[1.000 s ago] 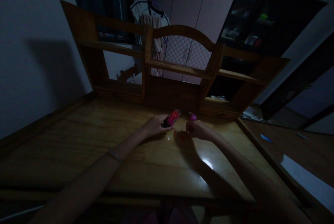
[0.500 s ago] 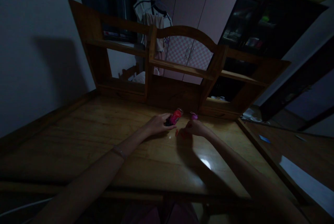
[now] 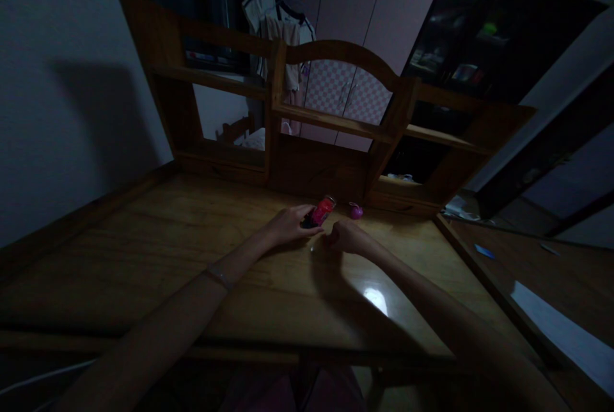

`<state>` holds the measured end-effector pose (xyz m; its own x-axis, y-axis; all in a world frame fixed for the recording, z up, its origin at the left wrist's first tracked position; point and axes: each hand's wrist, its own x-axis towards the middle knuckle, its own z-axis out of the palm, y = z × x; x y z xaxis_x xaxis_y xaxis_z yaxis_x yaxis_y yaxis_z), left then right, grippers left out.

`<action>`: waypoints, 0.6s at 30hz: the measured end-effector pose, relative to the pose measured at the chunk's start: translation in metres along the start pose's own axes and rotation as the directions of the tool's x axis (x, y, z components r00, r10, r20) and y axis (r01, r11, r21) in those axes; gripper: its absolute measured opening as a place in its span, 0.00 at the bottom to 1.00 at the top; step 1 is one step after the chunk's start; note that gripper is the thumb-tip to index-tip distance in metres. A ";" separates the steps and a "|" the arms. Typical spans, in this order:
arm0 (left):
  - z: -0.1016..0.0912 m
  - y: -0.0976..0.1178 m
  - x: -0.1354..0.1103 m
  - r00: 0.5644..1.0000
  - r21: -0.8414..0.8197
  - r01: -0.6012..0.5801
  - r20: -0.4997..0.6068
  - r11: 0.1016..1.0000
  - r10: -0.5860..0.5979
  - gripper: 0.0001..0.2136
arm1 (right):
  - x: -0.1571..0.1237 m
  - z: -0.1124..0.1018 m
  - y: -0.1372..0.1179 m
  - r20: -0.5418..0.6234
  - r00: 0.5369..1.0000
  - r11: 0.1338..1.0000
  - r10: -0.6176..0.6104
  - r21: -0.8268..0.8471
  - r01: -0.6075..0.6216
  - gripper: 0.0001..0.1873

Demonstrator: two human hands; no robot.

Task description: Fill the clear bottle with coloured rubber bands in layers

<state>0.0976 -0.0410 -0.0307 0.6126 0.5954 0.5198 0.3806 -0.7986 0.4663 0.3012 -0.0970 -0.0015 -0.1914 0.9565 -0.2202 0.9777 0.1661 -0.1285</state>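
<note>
My left hand is wrapped round a small red and pink container with a dark lower end, holding it tilted just over the table. What looks like a thin ring sits at its top. Close to the container's right, my right hand has its fingers pinched together low over the tabletop. Whatever those fingers hold, if anything, is hidden. Behind the right hand, a small round purple piece with a thin loop lies on the table.
The wooden table has a shelf unit along its back edge. To the right, a lower surface holds a blue card and a white sheet. Clothes hang on a stand behind.
My right hand has moved slightly left towards the container, uncovering more of the purple piece. A small red bit that lay between the hands no longer shows. My left hand keeps its hold.
</note>
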 end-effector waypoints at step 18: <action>-0.001 0.000 0.000 1.000 0.035 0.006 0.008 0.999 -0.006 0.22 | -0.014 -0.025 0.041 0.108 0.971 0.974 -0.211 0.104 0.200 0.10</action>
<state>0.0971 -0.0411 -0.0303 0.6157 0.5994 0.5115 0.4082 -0.7979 0.4436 0.3459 -0.0976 0.0203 -0.4017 0.8683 -0.2911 0.9052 0.3283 -0.2699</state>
